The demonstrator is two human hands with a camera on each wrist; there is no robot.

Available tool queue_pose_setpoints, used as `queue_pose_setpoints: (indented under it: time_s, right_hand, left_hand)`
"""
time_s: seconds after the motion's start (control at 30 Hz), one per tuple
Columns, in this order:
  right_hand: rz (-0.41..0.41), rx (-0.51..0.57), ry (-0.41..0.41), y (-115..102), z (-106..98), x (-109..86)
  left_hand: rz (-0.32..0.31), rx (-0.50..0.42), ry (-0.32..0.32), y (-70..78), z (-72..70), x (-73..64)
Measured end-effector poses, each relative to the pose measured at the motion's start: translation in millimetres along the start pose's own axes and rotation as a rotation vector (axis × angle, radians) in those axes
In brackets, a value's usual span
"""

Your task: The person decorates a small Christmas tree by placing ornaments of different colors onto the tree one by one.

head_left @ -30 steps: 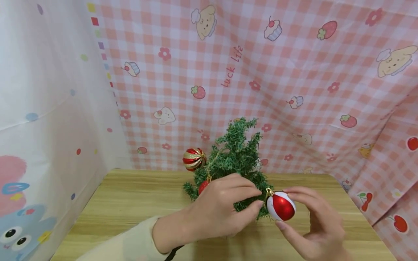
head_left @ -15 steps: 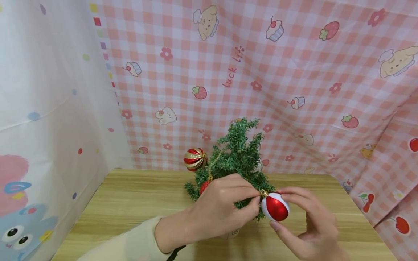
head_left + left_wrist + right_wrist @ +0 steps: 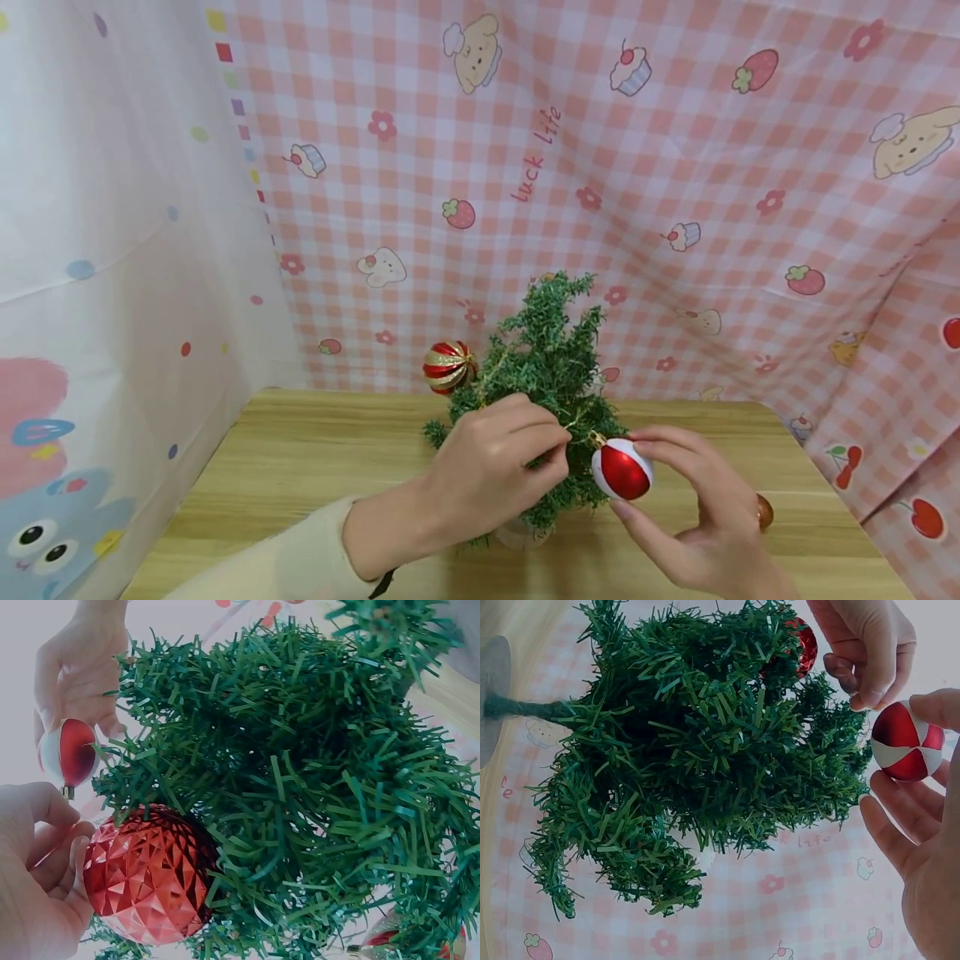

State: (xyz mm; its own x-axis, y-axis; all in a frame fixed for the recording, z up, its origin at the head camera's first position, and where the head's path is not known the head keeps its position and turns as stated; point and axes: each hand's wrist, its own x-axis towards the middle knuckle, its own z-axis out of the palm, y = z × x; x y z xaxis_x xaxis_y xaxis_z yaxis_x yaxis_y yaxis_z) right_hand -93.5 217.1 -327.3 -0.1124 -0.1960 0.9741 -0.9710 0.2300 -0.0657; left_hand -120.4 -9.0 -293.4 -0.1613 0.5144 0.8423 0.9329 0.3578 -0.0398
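A red-and-white Christmas bauble (image 3: pixel 626 471) with a gold cap is held between the thumb and fingers of my right hand (image 3: pixel 708 508). My left hand (image 3: pixel 495 467) pinches the thin gold string (image 3: pixel 576 423) that runs from near the bauble's cap, in front of the small artificial Christmas tree (image 3: pixel 551 358). In the left wrist view a red faceted bauble (image 3: pixel 150 877) hangs on the tree beside the left fingers; the left hand covers it in the head view. A red-and-gold striped bauble (image 3: pixel 448 367) hangs at the tree's left side.
The tree's round base (image 3: pixel 496 701) stands on a wood-grain table (image 3: pixel 315 467). An orange-brown ball (image 3: pixel 765 512) shows partly behind the right hand. A pink checked cloth (image 3: pixel 337 208) hangs behind, and a white printed cloth (image 3: pixel 135 333) at the left.
My right hand has brought the bauble a little left. The left fingers met its cap, then drew away left, and the gold string now shows between. The orange-brown ball has come into sight.
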Motion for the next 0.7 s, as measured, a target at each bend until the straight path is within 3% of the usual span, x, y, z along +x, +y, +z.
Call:
queue_pose_setpoints:
  time_s: [0.3, 0.7]
  right_hand:
    - [-0.008, -0.01, -0.009, 1.2, 3.6, 0.0]
    - [-0.07, 0.015, 0.031, -4.5, 10.1, 12.3]
  left_hand:
    - [0.047, 0.03, 0.048, -5.4, -6.5, -3.1]
    - [0.199, 0.011, 0.196, -12.5, -14.4, -4.0]
